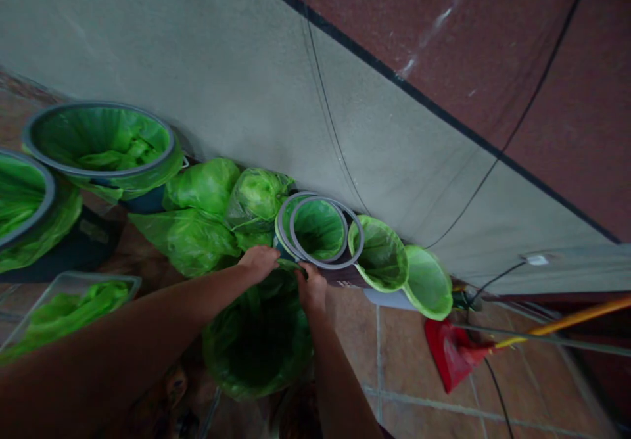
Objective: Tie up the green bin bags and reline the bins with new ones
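Observation:
A bin lined with a thin green plastic bag stands right in front of me, its dark inside facing up. At its far rim my left hand is closed, fingers on the bag's edge. My right hand pinches the same edge a little to the right. Just beyond my hands, two grey rings overlap on top of another green-lined bin. Several full green bags lie to the left of them.
Large green-lined bins with grey rims stand at left, near a clear tub of green plastic. Two lined bins line the grey wall. A red dustpan, a yellow pole and cables are on the right.

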Tool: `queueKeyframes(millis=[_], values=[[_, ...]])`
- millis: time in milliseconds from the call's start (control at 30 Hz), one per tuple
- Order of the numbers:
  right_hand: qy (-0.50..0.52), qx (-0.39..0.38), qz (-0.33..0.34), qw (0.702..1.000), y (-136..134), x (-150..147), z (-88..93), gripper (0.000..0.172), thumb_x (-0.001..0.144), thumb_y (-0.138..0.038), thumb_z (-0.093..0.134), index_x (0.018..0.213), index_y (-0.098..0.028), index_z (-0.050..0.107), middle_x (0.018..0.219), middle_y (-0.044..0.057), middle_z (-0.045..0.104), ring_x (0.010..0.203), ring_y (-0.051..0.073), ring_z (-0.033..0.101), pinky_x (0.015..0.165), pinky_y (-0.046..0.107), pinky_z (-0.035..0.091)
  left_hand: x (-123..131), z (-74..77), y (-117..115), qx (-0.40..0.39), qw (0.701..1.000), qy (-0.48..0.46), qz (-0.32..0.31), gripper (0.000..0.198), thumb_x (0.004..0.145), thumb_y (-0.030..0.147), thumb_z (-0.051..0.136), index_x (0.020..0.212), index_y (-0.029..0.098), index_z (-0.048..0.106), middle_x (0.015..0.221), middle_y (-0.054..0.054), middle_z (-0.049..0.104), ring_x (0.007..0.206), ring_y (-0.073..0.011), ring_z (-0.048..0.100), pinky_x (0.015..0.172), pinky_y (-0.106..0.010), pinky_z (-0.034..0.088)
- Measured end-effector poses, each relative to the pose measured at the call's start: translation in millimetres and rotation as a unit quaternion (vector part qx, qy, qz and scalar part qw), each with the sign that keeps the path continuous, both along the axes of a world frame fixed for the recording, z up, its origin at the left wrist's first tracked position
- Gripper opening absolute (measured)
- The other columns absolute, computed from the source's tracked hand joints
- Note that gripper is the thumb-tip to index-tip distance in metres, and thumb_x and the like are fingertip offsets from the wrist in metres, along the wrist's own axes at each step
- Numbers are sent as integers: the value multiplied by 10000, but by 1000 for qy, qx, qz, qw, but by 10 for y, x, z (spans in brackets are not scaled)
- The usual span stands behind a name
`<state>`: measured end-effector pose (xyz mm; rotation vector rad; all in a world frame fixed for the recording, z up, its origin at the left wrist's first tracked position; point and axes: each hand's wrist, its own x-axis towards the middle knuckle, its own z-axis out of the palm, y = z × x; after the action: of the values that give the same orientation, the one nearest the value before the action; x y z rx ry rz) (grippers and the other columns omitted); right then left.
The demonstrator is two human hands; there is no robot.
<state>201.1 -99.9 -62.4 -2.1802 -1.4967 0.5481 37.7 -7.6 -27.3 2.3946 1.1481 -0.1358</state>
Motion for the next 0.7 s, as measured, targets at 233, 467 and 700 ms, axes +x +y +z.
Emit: queueKeyframes(millis=[233, 467, 700], values=[[-80, -71, 47, 993, -13, 71, 16, 286, 866, -136, 574, 1112, -210, 702, 1075, 72, 746, 993, 198, 676, 892, 269, 471, -94, -41, 9, -24, 998, 61, 18, 206, 823, 178, 587, 963, 157, 736, 1025, -127, 756, 998, -247, 703, 844, -312, 535], [-86, -88, -83, 989, -306, 54, 66, 216, 858, -187, 571, 1021, -182, 712, 904, 91, 757, 876, 231, 702, 746, 276, 471, -132, 34, 88, -55, 995, 76, 28, 667, 687, 281, 733, 1329, 184, 576, 1287, -163, 669, 1169, -328, 631, 956, -446, 508], [-18, -90, -217, 972, -975, -389, -156, 360, 829, -232, 609, 1160, -94, 645, 991, 197, 748, 876, 296, 731, 709, 334, 534, -259, 247, 213, -29, 1000, -3, -10, 782, 705, 350, 730, 1428, 186, 480, 1508, -166, 485, 1363, -331, 464, 1106, -479, 380]])
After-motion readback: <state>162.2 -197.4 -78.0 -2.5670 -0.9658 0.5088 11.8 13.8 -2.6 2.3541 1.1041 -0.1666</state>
